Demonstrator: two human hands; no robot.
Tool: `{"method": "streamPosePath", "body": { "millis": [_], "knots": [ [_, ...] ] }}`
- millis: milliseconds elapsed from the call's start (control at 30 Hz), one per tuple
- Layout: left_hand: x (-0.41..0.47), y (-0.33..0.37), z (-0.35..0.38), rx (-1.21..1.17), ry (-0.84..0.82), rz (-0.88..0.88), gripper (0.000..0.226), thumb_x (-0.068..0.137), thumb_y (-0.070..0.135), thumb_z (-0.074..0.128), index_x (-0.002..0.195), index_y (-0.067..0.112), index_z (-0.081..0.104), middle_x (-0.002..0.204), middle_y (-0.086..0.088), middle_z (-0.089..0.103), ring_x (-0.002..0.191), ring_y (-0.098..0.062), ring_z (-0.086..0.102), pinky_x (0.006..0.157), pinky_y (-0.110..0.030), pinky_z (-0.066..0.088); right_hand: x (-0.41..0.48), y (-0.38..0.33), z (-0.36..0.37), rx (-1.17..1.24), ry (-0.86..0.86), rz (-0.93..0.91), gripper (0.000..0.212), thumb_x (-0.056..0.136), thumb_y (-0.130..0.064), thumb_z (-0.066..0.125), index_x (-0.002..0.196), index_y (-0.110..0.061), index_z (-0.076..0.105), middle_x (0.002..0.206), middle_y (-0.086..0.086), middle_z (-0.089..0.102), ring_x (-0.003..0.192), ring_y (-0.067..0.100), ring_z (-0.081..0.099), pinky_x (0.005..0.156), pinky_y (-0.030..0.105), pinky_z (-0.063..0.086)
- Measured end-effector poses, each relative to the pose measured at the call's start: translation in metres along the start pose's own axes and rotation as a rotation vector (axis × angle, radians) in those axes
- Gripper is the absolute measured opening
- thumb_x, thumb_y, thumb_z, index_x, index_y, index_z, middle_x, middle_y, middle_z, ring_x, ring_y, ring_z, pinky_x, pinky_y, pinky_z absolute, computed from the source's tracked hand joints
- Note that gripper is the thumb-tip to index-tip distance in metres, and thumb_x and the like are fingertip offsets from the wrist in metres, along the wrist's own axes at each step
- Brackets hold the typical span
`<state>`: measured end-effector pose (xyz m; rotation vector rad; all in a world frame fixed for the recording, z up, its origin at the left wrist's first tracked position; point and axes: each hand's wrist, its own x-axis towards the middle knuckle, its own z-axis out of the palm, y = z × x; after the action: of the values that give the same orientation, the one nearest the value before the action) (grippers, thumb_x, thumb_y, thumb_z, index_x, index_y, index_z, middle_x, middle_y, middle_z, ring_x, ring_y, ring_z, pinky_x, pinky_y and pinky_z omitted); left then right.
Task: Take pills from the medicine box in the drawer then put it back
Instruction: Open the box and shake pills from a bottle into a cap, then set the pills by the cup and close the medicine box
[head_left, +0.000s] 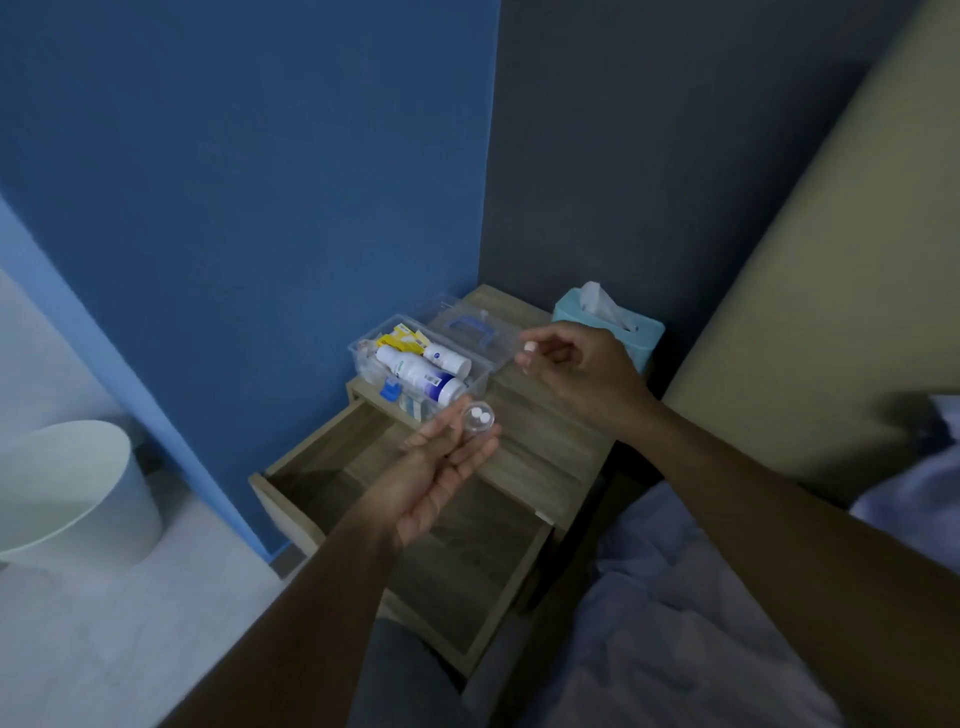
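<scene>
The clear medicine box (363, 358) stands open on the wooden nightstand (540, 447), holding white bottles (421, 371) and a yellow pack. Its lid with a blue handle (470, 328) lies folded back behind it. Below, the drawer (322, 467) is pulled out. My left hand (436, 478) is palm up over the drawer, with a small clear round cup (475, 427) resting on its fingertips. Two white pills (480, 415) lie in the cup. My right hand (576, 369) hovers above the nightstand to the right of the box, fingers curled and pinched together. I cannot make out anything between them.
A teal tissue box (618, 325) sits at the nightstand's back right corner. A white bin (72, 493) stands on the floor to the left. Blue walls close the corner behind. A bed with pale sheets (675, 623) and a beige headboard (810, 291) lie to the right.
</scene>
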<state>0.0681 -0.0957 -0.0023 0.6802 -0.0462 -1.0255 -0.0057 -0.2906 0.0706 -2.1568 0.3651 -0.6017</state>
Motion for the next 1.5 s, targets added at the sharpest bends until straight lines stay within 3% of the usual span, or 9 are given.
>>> {"method": "streamPosePath", "body": {
  "millis": [267,400,600,767,900,1133,1267,1400,1500],
  "knots": [
    [0.075,0.002,-0.003,0.351,0.062,0.051,0.066,0.066,0.011,0.084,0.127,0.004,0.061,0.116,-0.010,0.073,0.111,-0.020,0.068,0.091,-0.024,0.055,-0.016,0.088,0.022,0.133,0.284,0.242,0.025,0.069,-0.014,0.091,0.077,-0.006,0.069,0.070,-0.011,0.074,0.069,-0.007,0.069,0.063,0.007,0.051],
    [0.111,-0.013,-0.014,0.672,0.219,0.149,0.044,0.072,0.007,0.083,0.114,0.004,0.069,0.110,-0.017,0.073,0.104,-0.025,0.070,0.093,-0.034,0.056,-0.026,0.134,0.045,0.042,0.321,0.262,0.025,0.068,-0.011,0.089,0.065,-0.007,0.065,0.069,-0.004,0.067,0.064,0.004,0.063,0.065,0.018,0.053],
    [0.146,-0.035,-0.041,1.031,0.101,0.254,0.029,0.085,0.003,0.069,0.113,-0.006,0.066,0.094,-0.007,0.071,0.075,0.007,0.068,0.064,-0.007,0.051,-0.033,0.184,0.067,-0.030,0.207,0.338,0.023,0.082,-0.009,0.077,0.092,-0.027,0.069,0.085,-0.020,0.069,0.078,-0.018,0.063,0.065,-0.002,0.043],
    [0.171,-0.049,-0.067,1.657,0.022,0.350,0.030,0.097,0.026,0.053,0.120,0.011,0.063,0.114,-0.008,0.069,0.105,-0.016,0.064,0.095,-0.031,0.050,-0.027,0.215,0.078,-0.069,0.156,0.413,0.041,0.086,-0.010,0.073,0.123,-0.022,0.063,0.111,-0.006,0.071,0.101,0.007,0.066,0.086,0.007,0.047],
    [0.187,-0.065,-0.077,1.637,0.081,0.339,0.034,0.097,0.033,0.050,0.125,0.016,0.060,0.121,-0.004,0.066,0.111,-0.014,0.060,0.092,-0.022,0.039,-0.034,0.227,0.092,0.030,0.163,0.465,0.060,0.080,-0.009,0.080,0.132,-0.023,0.055,0.106,-0.015,0.072,0.099,-0.007,0.065,0.085,0.001,0.044],
    [0.205,-0.080,-0.083,1.618,0.125,0.324,0.041,0.096,0.038,0.050,0.132,0.019,0.052,0.138,-0.005,0.053,0.128,-0.021,0.048,0.105,-0.038,0.041,-0.039,0.234,0.095,0.058,0.148,0.446,0.068,0.081,-0.009,0.080,0.141,-0.021,0.050,0.109,-0.025,0.068,0.101,-0.021,0.059,0.084,-0.005,0.041],
    [0.207,-0.085,-0.084,1.631,0.158,0.292,0.047,0.094,0.040,0.053,0.137,0.021,0.048,0.147,-0.005,0.045,0.139,-0.023,0.037,0.112,-0.047,0.035,-0.039,0.238,0.093,0.056,0.159,0.442,0.068,0.082,-0.009,0.078,0.143,-0.020,0.049,0.118,-0.016,0.070,0.106,-0.016,0.060,0.088,-0.002,0.042],
    [0.202,-0.081,-0.086,1.632,0.115,0.294,0.059,0.088,0.037,0.063,0.140,0.021,0.041,0.147,-0.004,0.042,0.137,-0.021,0.036,0.108,-0.032,0.032,-0.039,0.242,0.090,0.084,0.141,0.456,0.078,0.079,-0.009,0.081,0.147,-0.023,0.045,0.129,-0.010,0.067,0.116,-0.002,0.062,0.097,0.012,0.047],
    [0.187,-0.079,-0.088,1.727,0.088,0.321,0.061,0.089,0.035,0.063,0.142,0.015,0.040,0.149,-0.008,0.041,0.140,-0.022,0.034,0.113,-0.033,0.028,-0.039,0.243,0.091,0.086,0.114,0.468,0.088,0.072,-0.013,0.087,0.147,-0.027,0.043,0.133,-0.012,0.063,0.119,-0.002,0.060,0.095,0.007,0.047]
  ]
}}
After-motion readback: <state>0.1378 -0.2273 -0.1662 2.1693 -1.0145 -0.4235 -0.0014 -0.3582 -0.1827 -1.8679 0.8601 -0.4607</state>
